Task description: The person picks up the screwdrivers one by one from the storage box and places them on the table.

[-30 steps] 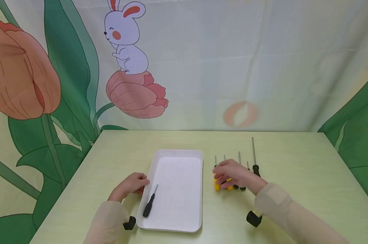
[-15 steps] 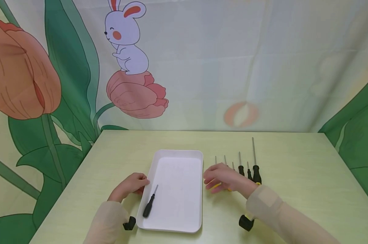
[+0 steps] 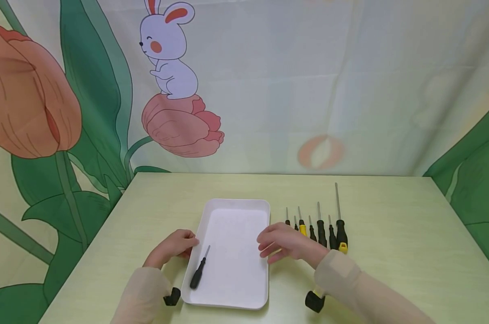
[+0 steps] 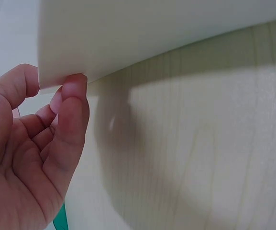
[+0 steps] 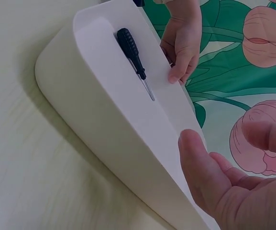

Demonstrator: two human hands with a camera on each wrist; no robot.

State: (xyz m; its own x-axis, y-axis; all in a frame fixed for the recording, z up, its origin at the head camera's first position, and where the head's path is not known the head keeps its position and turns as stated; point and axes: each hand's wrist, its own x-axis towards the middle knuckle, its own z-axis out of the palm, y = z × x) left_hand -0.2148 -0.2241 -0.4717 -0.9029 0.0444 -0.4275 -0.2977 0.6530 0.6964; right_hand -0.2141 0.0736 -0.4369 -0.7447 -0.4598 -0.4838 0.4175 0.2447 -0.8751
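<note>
A white rectangular tray (image 3: pixel 236 270) lies on the table, and my left hand (image 3: pixel 173 246) pinches its left rim. In the left wrist view, the thumb is on one side of the tray wall (image 4: pixel 142 33) and the fingers on the other. A small black-handled screwdriver (image 3: pixel 197 273) rests inside along the tray's left side. My right hand (image 3: pixel 285 243) is over the tray's right rim with loosely bent fingers and nothing between them. In the right wrist view, the thumb and fingers of this hand (image 5: pixel 233 191) stand apart.
Right of the tray, several screwdrivers stand in a row, shafts pointing away, including a yellow-handled one (image 3: pixel 302 229) and a long black-and-yellow one (image 3: pixel 341 231). My right hand partly covers the row. A printed curtain (image 3: pixel 260 90) hangs behind the table (image 3: pixel 410 252).
My right hand has moved left from above the screwdrivers to the tray's right rim, uncovering more of the row. The left hand, tray and screwdriver in it have stayed put.
</note>
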